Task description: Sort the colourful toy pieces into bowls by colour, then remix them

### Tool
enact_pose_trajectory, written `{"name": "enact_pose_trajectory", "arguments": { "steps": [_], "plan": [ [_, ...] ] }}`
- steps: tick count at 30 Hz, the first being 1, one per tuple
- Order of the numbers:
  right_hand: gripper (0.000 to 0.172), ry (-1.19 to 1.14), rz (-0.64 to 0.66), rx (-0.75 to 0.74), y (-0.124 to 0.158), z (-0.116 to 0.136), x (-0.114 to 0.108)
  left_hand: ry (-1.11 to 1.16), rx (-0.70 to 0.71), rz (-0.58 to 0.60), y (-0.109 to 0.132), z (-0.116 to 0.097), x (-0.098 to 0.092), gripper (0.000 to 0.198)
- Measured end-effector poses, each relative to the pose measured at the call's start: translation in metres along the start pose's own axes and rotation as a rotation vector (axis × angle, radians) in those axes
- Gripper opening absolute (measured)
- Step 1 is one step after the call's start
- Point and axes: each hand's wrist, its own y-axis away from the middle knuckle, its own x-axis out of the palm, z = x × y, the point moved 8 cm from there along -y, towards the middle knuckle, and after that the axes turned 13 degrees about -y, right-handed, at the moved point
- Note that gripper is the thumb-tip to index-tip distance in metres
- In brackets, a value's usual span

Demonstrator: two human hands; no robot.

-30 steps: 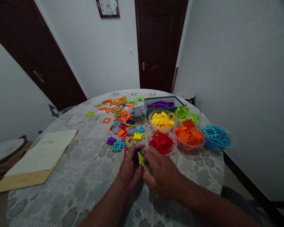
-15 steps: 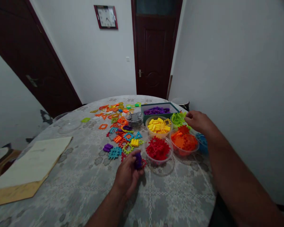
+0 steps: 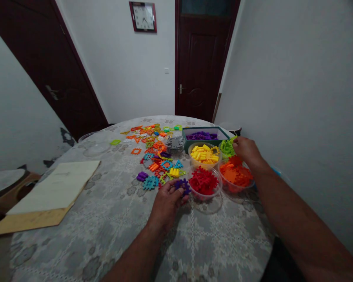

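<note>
One purple piece [image 3: 183, 187] sitting pinched in left hand [image 3: 166, 203] beside red tub [image 3: 206, 197] | right hand [image 3: 247, 150] hovering at green tub [image 3: 222, 154], near table's [image 3: 217, 243] right edge, hold unclear | lifting clear of orange tub [image 3: 237, 189] seems wise

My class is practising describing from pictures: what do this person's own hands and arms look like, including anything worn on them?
The left hand and right hand are ungloved. The left forearm and right forearm are bare, with no sleeve, watch or bracelet visible.
</note>
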Motion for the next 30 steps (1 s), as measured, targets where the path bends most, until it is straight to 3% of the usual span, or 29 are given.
{"name": "enact_pose_trajectory", "arguments": {
  "steps": [7,11,13,16,18,20,23,27,28,30],
  "plan": [
    [0.033,0.037,-0.010,0.052,0.001,0.008,-0.007,-0.015,0.043,-0.022,-0.003,-0.002,-0.005,0.040],
    [0.032,-0.162,-0.039,-0.146,0.041,0.058,-0.030,-0.073,0.074,0.011,0.000,-0.007,0.000,0.051],
    [0.029,-0.378,0.120,-0.314,0.079,0.100,-0.030,-0.104,0.084,0.050,0.002,-0.009,0.003,0.054],
    [0.027,-0.595,0.483,-0.519,0.146,0.163,-0.017,-0.180,0.120,0.092,0.005,-0.012,0.006,0.057],
    [0.023,-0.618,0.611,-0.592,0.178,0.189,-0.007,-0.220,0.147,0.109,0.006,-0.015,0.007,0.058],
    [0.020,-0.592,0.661,-0.613,0.190,0.199,0.002,-0.241,0.162,0.115,0.008,-0.017,0.008,0.057],
    [0.021,-0.577,0.723,-0.583,0.173,0.195,0.010,-0.277,0.204,0.055,0.010,-0.023,0.005,0.046],
    [0.027,-0.603,0.770,-0.445,0.097,0.174,0.015,-0.392,0.301,-0.164,0.010,-0.034,-0.014,0.031],
    [0.029,-0.603,0.696,-0.380,0.069,0.166,0.013,-0.416,0.316,-0.217,0.008,-0.037,-0.020,0.030],
    [0.031,-0.569,0.423,-0.275,0.015,0.147,0.003,-0.454,0.341,-0.314,0.004,-0.042,-0.033,0.027]
  ]
}}
